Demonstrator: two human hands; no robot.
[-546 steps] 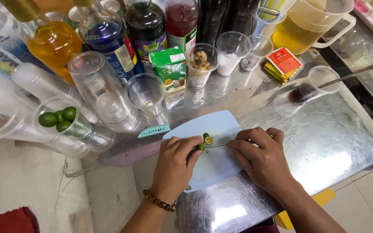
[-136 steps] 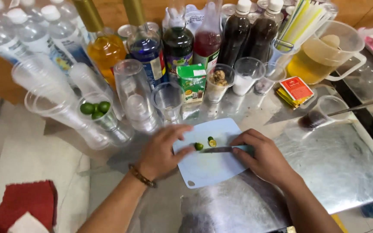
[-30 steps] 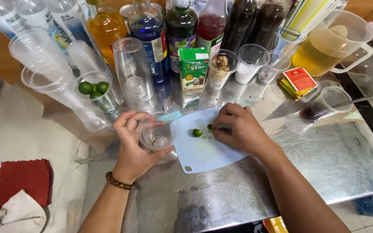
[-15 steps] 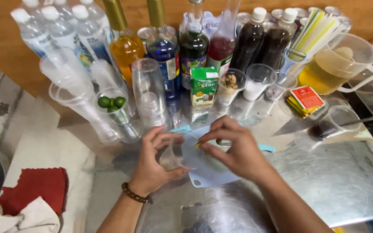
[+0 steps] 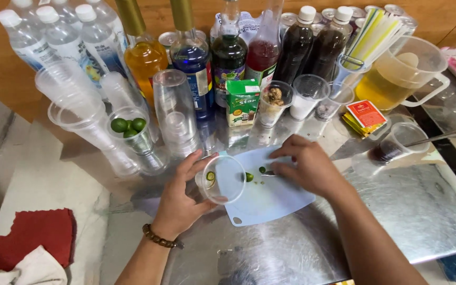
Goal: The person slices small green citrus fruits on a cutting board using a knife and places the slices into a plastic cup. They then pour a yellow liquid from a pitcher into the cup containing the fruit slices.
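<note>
My left hand [image 5: 181, 200] holds a clear plastic cup [image 5: 221, 179] tipped on its side, mouth toward the pale blue cutting board [image 5: 270, 198]. One small green citrus half [image 5: 210, 176] lies inside the cup. My right hand [image 5: 307, 166] rests on the board with fingers curled over a knife whose blade barely shows. Two more small green citrus pieces [image 5: 249, 177] lie on the board between the cup's mouth and my right fingers.
A cup of whole green citrus [image 5: 127, 126], stacked clear cups [image 5: 172, 113], syrup bottles [image 5: 191, 58], water bottles, a green carton [image 5: 242, 101], a pitcher of yellow liquid [image 5: 399, 71] and a measuring cup with a spoon [image 5: 397, 145] crowd the steel counter [image 5: 407, 211]. Red cloth [image 5: 32, 237] lies at left.
My left hand tipped the cup on its side at the board's edge and a citrus half went in. My right hand stays on the board by the remaining pieces.
</note>
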